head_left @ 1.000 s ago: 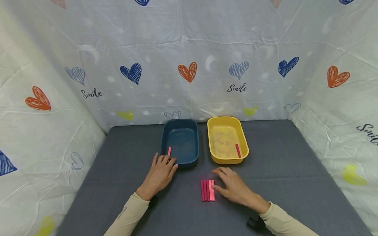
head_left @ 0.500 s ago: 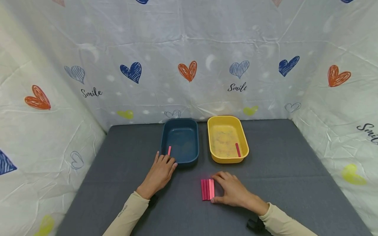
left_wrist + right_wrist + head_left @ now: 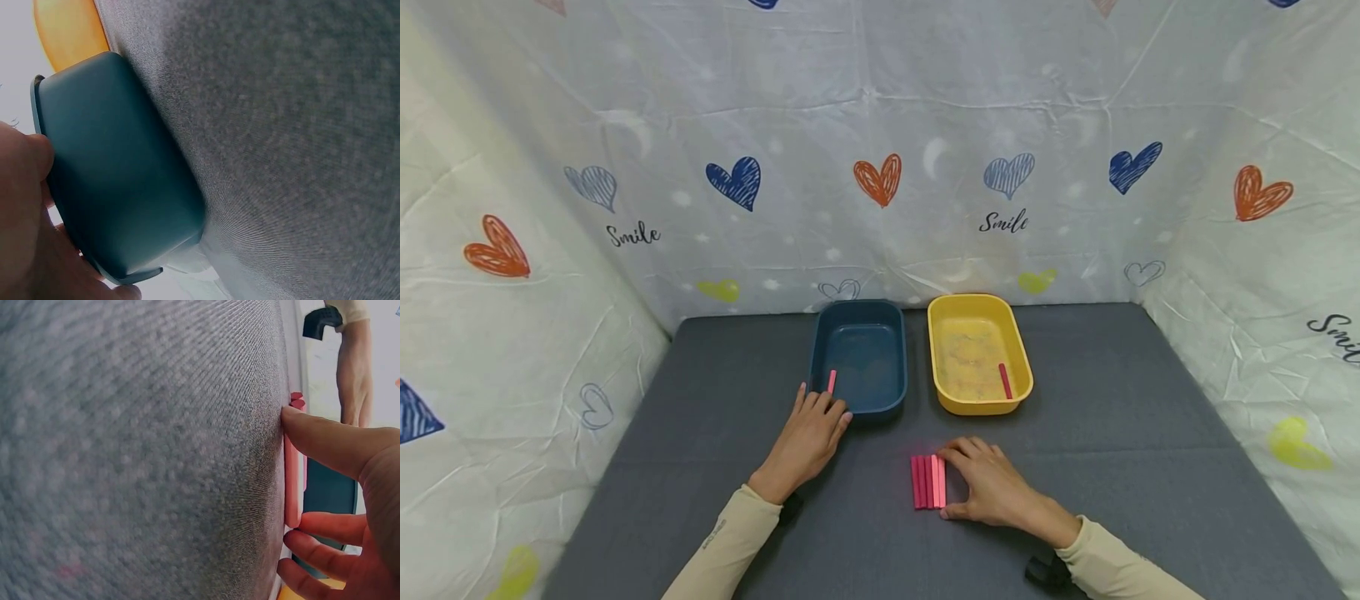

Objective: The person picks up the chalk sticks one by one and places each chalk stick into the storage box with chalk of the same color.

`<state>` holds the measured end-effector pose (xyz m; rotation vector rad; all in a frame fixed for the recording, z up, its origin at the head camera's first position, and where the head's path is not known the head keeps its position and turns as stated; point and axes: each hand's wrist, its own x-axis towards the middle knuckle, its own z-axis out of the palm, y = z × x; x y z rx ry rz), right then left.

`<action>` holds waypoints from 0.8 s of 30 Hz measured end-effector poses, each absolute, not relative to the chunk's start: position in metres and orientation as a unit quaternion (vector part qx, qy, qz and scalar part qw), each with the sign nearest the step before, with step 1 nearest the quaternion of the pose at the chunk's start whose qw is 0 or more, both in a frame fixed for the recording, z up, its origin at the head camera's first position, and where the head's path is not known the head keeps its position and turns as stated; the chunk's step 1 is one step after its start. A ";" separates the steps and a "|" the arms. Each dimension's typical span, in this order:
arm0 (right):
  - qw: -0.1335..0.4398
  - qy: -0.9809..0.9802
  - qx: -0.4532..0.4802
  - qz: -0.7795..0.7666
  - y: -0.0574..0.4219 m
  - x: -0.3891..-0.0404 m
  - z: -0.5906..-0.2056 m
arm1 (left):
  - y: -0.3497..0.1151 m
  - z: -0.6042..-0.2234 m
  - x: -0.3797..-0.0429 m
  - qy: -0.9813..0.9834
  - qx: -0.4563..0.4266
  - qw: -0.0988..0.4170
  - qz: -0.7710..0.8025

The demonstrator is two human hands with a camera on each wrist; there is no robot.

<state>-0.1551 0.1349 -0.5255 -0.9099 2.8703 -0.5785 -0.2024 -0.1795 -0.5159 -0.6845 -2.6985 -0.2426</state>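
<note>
My right hand (image 3: pixel 996 487) pinches the rightmost light pink stick (image 3: pixel 941 483) lengthwise, thumb at its near end and index finger at its far end. It still lies on the table against a row of several sticks (image 3: pixel 921 483), dark pink on the left and lighter on the right. The right wrist view shows the pinched pink stick (image 3: pixel 292 481) between thumb and fingers. My left hand (image 3: pixel 805 437) grips the near-left rim of the dark blue tray (image 3: pixel 891 408), fingers over the edge; the tray's outer wall (image 3: pixel 119 169) fills much of the left wrist view.
One light pink stick (image 3: pixel 832 382) is inside the blue tray. A yellow tray (image 3: pixel 977 408) stands to its right with a dark pink stick (image 3: pixel 1005 381) inside. Grey cloth (image 3: pixel 1112 417) covers the table; a printed curtain (image 3: pixel 805 208) hangs behind.
My right hand's thumb has moved nearer, to the near end of the rightmost stick, and the index finger has come to its far end. The left hand stays on the blue tray.
</note>
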 end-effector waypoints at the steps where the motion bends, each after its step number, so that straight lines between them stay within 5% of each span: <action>1: 0.037 0.936 -0.296 -0.189 0.135 -0.155 -0.526 | -0.180 -0.516 -0.202 -0.951 -0.241 0.172 -0.086; 24: 0.010 0.924 -0.287 -0.252 0.139 -0.161 -0.491 | -0.180 -0.515 -0.202 -0.949 -0.249 0.173 -0.083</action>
